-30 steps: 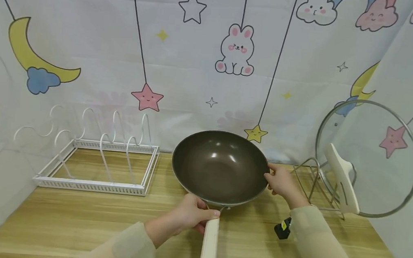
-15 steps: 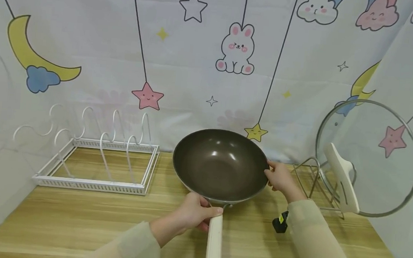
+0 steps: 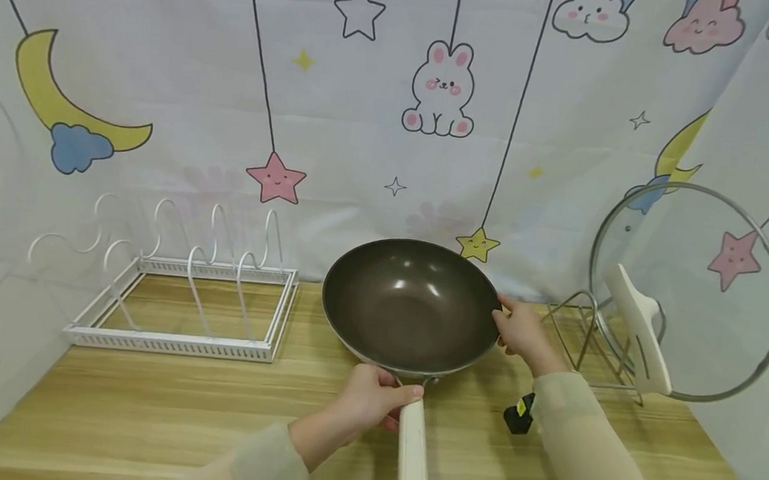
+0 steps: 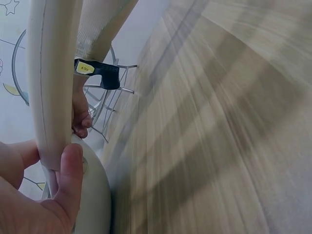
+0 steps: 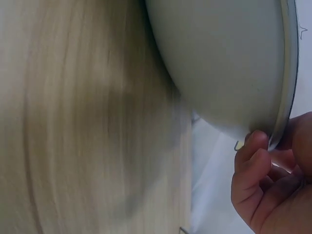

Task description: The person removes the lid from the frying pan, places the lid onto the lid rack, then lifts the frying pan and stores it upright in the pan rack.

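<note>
Pan (image 3: pixel 412 311): near back edge of worktop (image 3: pixel 156 418), midway along. Handle (image 3: pixel 414 456) swung slightly rightward; suggests turning in place. Left hand (image 3: pixel 370 403): fingers pinch handle base. Right hand (image 3: pixel 520 333): fingers pinch rim (image 5: pixel 286 63).

Pan (image 3: pixel 409 307): bowl reachable from above. Near rim obstructed by left hand (image 3: pixel 370 399) at root of handle (image 3: pixel 415 456); right rim by right hand (image 3: pixel 520 332). Far side: backdrop (image 3: pixel 352 138) near, little room behind. Left: narrow strip of bare table (image 3: pixel 170 419) between pan and rack (image 3: pixel 169 344); upright hoops (image 3: pixel 193 284) bar sideways passage there, gaps between them open upward. Front left: broad bare wood as far as left sleeve (image 3: pixel 272 463). Between handle and right sleeve (image 3: pixel 596 449): bare wedge, black wrist device (image 3: pixel 518 415) jutting in. Right: stand (image 3: pixel 586 338) and tall lid (image 3: pixel 709 299) block passage; lid's grip (image 3: pixel 644 335) projects pan-ward.
</note>
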The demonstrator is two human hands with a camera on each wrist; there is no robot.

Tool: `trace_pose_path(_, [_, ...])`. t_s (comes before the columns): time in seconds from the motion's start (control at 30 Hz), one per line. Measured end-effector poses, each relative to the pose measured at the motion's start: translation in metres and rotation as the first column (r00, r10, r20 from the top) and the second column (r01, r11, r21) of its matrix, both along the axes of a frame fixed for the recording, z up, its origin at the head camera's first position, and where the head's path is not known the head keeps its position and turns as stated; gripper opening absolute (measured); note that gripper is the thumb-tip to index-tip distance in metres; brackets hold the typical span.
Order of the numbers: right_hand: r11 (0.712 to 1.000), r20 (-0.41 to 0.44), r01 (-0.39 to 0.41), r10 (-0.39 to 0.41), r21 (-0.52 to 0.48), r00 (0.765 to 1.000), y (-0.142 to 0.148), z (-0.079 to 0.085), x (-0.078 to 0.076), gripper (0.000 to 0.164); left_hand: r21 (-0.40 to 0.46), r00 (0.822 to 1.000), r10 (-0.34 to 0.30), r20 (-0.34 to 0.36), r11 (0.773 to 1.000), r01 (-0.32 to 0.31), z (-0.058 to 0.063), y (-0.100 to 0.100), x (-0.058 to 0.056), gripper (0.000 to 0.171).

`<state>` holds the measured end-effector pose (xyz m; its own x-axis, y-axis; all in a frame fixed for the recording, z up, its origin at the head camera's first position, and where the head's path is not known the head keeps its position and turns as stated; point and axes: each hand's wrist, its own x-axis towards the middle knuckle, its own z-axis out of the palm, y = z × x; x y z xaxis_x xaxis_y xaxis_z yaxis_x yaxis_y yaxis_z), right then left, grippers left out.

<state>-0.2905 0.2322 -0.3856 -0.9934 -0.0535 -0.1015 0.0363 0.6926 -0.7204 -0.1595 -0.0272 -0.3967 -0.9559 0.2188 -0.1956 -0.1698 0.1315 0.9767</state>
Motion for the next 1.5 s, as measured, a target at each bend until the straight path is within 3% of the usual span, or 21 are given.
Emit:
trace_pose_path(0.23, [0.999, -0.181, 0.041, -0.043, -0.016, 0.982, -0.004, -0.013, 0.009, 0.049, 0.061, 1.000, 0.005, 0.001, 0.998, -0.005, -0.007, -0.002, -0.001, 0.030])
trace_pose_path(0.43, [0.998, -0.239, 0.054, -0.063, -0.045, 0.969, -0.005, -0.019, 0.020, 0.048, 0.108, 1.000, -0.021, 0.009, 0.994, 0.020, -0.012, -0.006, -0.004, 0.032])
trace_pose_path(0.97, [0.981, -0.226, 0.088, -0.126, -0.174, 0.966, -0.008, -0.022, 0.045, 0.049, 0.145, 0.997, -0.082, -0.001, 0.986, 0.082, -0.023, -0.012, -0.007, 0.034])
trace_pose_path(1.5, [0.981, -0.184, 0.075, -0.108, -0.178, 0.977, -0.006, -0.022, 0.061, 0.055, 0.144, 0.994, -0.108, -0.026, 0.983, 0.111, -0.025, -0.014, -0.007, 0.036])
